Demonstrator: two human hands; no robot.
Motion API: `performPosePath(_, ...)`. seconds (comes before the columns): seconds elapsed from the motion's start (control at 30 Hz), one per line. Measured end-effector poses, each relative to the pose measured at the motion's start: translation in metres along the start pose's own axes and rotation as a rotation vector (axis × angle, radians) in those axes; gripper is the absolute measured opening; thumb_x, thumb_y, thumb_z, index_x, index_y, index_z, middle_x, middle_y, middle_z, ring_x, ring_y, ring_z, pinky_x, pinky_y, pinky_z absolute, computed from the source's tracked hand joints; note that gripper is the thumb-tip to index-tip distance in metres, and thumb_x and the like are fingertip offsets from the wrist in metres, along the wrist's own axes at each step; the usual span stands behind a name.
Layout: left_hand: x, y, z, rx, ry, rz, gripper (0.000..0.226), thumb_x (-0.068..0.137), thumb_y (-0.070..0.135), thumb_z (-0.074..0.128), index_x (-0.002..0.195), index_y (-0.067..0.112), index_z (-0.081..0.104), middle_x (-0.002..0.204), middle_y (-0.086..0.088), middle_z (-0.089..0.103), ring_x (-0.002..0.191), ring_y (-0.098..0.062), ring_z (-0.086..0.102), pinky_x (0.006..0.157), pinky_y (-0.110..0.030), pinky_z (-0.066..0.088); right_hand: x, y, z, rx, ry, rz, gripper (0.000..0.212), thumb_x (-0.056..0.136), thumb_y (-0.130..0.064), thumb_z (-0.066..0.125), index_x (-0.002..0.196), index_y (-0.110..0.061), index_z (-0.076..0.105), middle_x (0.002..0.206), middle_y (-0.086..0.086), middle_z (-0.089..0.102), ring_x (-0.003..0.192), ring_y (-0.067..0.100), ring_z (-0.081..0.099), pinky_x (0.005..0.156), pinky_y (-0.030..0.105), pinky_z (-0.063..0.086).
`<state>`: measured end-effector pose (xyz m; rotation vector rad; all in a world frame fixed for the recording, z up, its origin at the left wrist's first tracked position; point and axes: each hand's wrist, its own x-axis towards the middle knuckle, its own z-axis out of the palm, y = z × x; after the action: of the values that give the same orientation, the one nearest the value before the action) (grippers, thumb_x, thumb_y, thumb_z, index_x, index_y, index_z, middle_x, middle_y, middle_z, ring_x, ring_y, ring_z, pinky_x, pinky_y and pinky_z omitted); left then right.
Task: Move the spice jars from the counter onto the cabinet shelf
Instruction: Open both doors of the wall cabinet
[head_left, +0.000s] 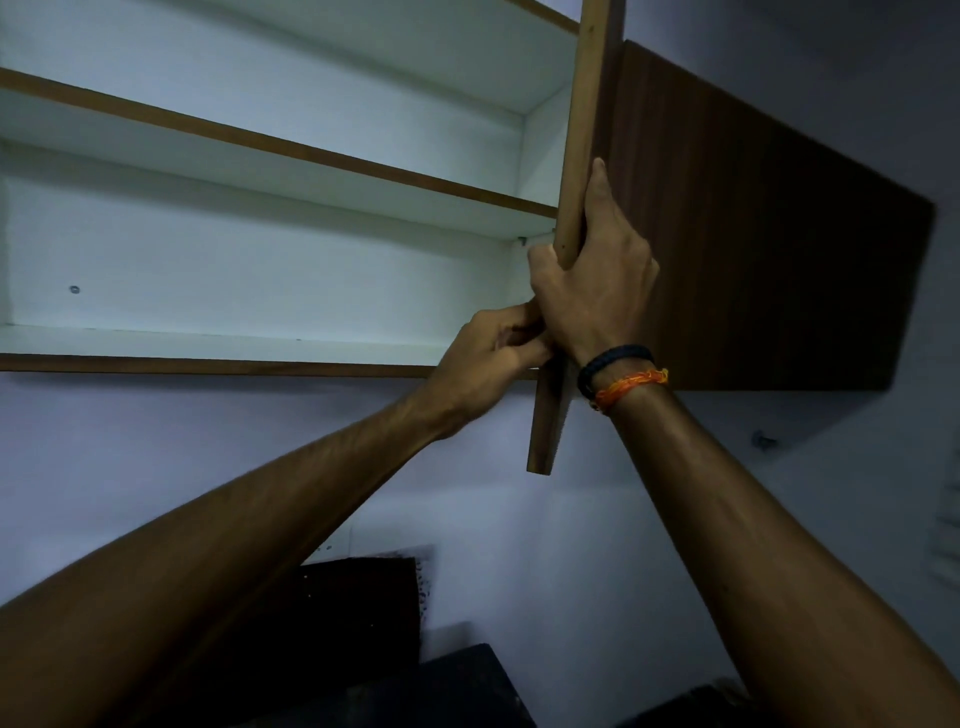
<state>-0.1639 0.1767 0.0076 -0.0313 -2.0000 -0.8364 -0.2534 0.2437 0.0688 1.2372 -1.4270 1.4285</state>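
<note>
Looking up from below, we see both arms reaching to the open cabinet door (582, 156), which stands edge-on to us as a narrow brown strip. The right hand (592, 280) grasps that edge, thumb on the left face and fingers wrapped round the right face, the index finger stretched upward along it. The left hand (488, 353) sits just below and to the left, touching the right wrist; its fingers are curled tight near the door's lower edge, but the right hand covers their tips, so we cannot tell whether they pinch the door or something small, or hold nothing. Motion blur softens this hand as well.

The cabinet shelf (223, 343) is the lowest white board with a brown front strip; from this low angle its top surface is largely hidden, and its left end is cut off by the frame. A second shelf (291, 171) runs above it. No spice jars or counter show anywhere here, so we cannot say where they stand.

A black band (613, 361) and an orange thread (631, 387) circle the right wrist. To the right hangs a closed dark-brown door (769, 234). Dark slabs (358, 608) near the bottom are too dim to identify, possibly stone.
</note>
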Motion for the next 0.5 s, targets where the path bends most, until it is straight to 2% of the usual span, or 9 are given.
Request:
performPosePath(0.07, 0.006, 0.003, 0.014, 0.032, -0.022, 0.024, 0.031, 0.093, 0.028, 0.056, 0.120, 0.015, 0.065, 0.113, 0.001, 0.073, 0.109, -0.015, 0.069, 0.098, -0.037, 0.056, 0.001, 0.008, -0.014, 0.009, 0.032, 0.032, 0.078, 0.088, -0.027, 0.062, 0.157, -0.018, 0.027, 0.123, 0.009, 0.067, 0.095, 0.017, 0.069, 0.098, 0.036, 0.053)
performPosePath(0.13, 0.013, 0.005, 0.028, 0.112, -0.041, 0.049, 0.047, 0.094, 0.031, 0.056, 0.135, 0.008, 0.059, 0.129, -0.006, 0.068, 0.121, -0.017, 0.063, 0.105, -0.042, 0.051, 0.002, 0.018, -0.028, 0.025, 0.061, 0.052, 0.075, 0.086, -0.027, 0.062, 0.155, -0.019, 0.032, 0.098, 0.004, 0.070, 0.077, 0.013, 0.066, 0.091, 0.034, 0.057)
performPosePath(0.2, 0.021, 0.006, 0.044, 0.159, -0.057, 0.059, 0.055, 0.096, 0.032, 0.056, 0.146, 0.010, 0.048, 0.143, -0.006, 0.058, 0.130, -0.017, 0.056, 0.111, -0.043, 0.046, 0.003, 0.031, -0.041, 0.042, 0.067, 0.050, 0.073, 0.086, -0.026, 0.060, 0.154, -0.020, 0.035, 0.080, -0.007, 0.062, 0.063, 0.006, 0.059, 0.082, 0.031, 0.059)
performPosePath(0.27, 0.028, 0.006, 0.060, 0.157, -0.086, 0.057, 0.062, 0.100, 0.028, 0.056, 0.156, 0.013, 0.032, 0.155, -0.005, 0.045, 0.139, -0.020, 0.047, 0.114, -0.043, 0.042, 0.005, 0.045, -0.052, 0.040, 0.062, 0.034, 0.071, 0.086, -0.023, 0.060, 0.153, -0.019, 0.036, 0.073, -0.013, 0.054, 0.059, 0.001, 0.055, 0.075, 0.027, 0.059)
performPosePath(0.33, 0.034, 0.003, 0.075, 0.153, -0.122, 0.042, 0.072, 0.101, 0.030, 0.055, 0.160, 0.017, 0.015, 0.164, -0.003, 0.028, 0.148, -0.022, 0.033, 0.118, -0.046, 0.037, 0.008, 0.057, -0.065, 0.030, 0.054, 0.024, 0.070, 0.087, -0.020, 0.062, 0.152, -0.018, 0.037, 0.078, -0.010, 0.059, 0.061, 0.005, 0.060, 0.071, 0.020, 0.058)
performPosePath(0.4, 0.039, -0.002, 0.088, 0.187, -0.159, 0.044, 0.084, 0.100, 0.039, 0.056, 0.161, 0.025, 0.000, 0.168, 0.001, 0.012, 0.153, -0.021, 0.021, 0.121, -0.048, 0.030, 0.010, 0.069, -0.076, 0.019, 0.040, 0.019, 0.069, 0.088, -0.016, 0.063, 0.152, -0.017, 0.038, 0.091, 0.001, 0.068, 0.070, 0.011, 0.066, 0.070, 0.016, 0.056)
performPosePath(0.5, 0.043, -0.008, 0.107, 0.273, -0.207, 0.080, 0.103, 0.094, 0.050, 0.061, 0.157, 0.030, -0.018, 0.168, 0.004, -0.012, 0.155, -0.019, 0.004, 0.124, -0.047, 0.021, 0.013, 0.084, -0.088, -0.002, 0.039, 0.001, 0.073, 0.088, -0.013, 0.063, 0.154, -0.013, 0.032, 0.110, 0.006, 0.069, 0.081, 0.011, 0.067, 0.076, 0.011, 0.052)
